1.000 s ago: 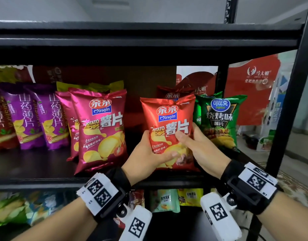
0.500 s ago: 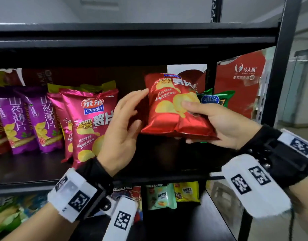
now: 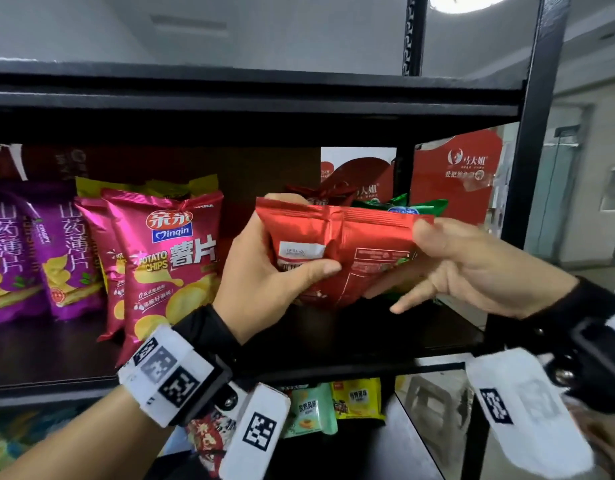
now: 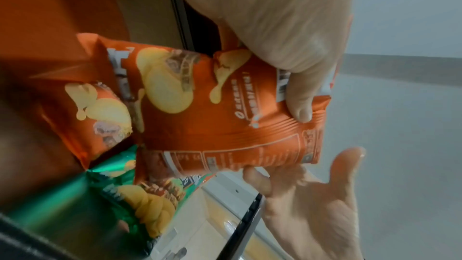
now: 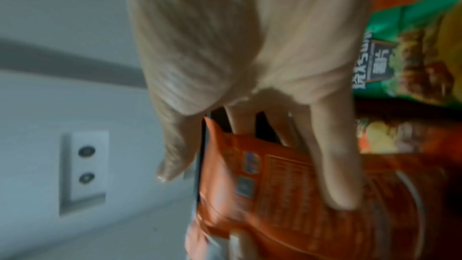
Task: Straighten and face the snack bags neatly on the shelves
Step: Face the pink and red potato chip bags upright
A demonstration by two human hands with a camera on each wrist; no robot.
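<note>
Red chip bag (image 3: pixel 337 251), back side out, is held in front of the shelf (image 3: pixel 351 368): left hand (image 3: pixel 264 271) pinches its left edge, right hand (image 3: pixel 472 268) its right corner with lower fingers (image 3: pixel 408 303) spread, likely to turn it face-forward.

A red chip bag (image 3: pixel 347 251) is held up off the shelf (image 3: pixel 334 370) toward its right end, printed back and white label facing out, top seam level. Behind it stand another red bag (image 3: pixel 320 195) and a green bag (image 3: pixel 417 207). A magenta chip bag (image 3: pixel 171 268) stands upright mid-shelf; purple bags (image 3: pixel 39 251) stand toward the left end.
</note>
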